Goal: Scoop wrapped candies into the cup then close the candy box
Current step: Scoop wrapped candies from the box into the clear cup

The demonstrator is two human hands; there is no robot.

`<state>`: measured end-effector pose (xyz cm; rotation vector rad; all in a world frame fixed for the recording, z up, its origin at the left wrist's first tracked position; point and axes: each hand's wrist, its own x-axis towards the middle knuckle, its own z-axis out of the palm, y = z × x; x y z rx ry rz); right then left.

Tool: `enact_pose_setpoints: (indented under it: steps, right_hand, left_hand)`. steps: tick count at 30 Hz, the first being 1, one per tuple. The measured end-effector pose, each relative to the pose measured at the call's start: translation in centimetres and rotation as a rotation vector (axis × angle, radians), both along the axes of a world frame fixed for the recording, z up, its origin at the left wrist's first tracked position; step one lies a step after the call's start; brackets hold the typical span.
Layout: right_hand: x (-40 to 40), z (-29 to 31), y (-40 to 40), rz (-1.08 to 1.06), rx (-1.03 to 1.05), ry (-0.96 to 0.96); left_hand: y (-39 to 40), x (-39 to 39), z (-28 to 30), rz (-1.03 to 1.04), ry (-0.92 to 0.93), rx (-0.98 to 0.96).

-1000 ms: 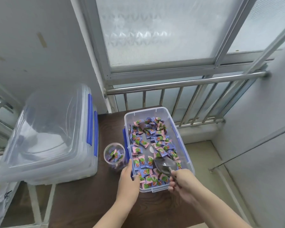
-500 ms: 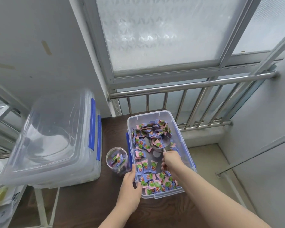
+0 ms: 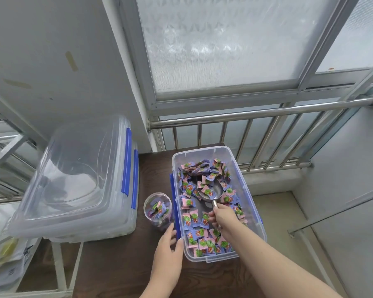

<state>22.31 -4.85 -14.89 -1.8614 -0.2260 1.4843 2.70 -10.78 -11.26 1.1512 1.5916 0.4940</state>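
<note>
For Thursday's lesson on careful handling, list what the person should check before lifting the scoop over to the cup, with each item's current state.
1. Right hand has a grip on the metal scoop handle: ok.
2. Purple-and-pink wrapped candies in the scoop bowl: ok, a few.
3. Small clear plastic cup upright, mouth open: ok.
4. Cup has room left: cannot tell.
5. Left hand steadies the clear candy box: ok.
6. Box lid located: cannot tell.

Both forearms are bare, no sleeves showing; the left hand (image 3: pixel 167 252) at 6 o'clock and right hand (image 3: pixel 223 218) wear nothing.
</note>
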Motion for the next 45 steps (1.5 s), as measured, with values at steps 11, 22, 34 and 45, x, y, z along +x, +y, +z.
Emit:
enact_pose_setpoints:
  steps: [11, 22, 34, 45]
  right_hand:
    - [1.6, 1.2, -2.8, 0.064, 0.132, -0.06]
    - [4.3, 7.1, -5.0, 0.409, 0.199, -0.149]
    - [0.9, 16.4, -1.5, 1.133, 0.116, -0.553]
    - [-5.1, 23.2, 3.8, 1.438, 0.085, -0.937]
  left_hand:
    - [3.6, -3.0, 0.7, 0.199, 0.116, 0.134]
    - [6.9, -3.4, 0.5, 0.042, 0.225, 0.279]
    - [6.8, -3.7, -0.3, 0.032, 0.217, 0.297]
    - [6.4, -4.0, 0.1, 0.024, 0.219, 0.349]
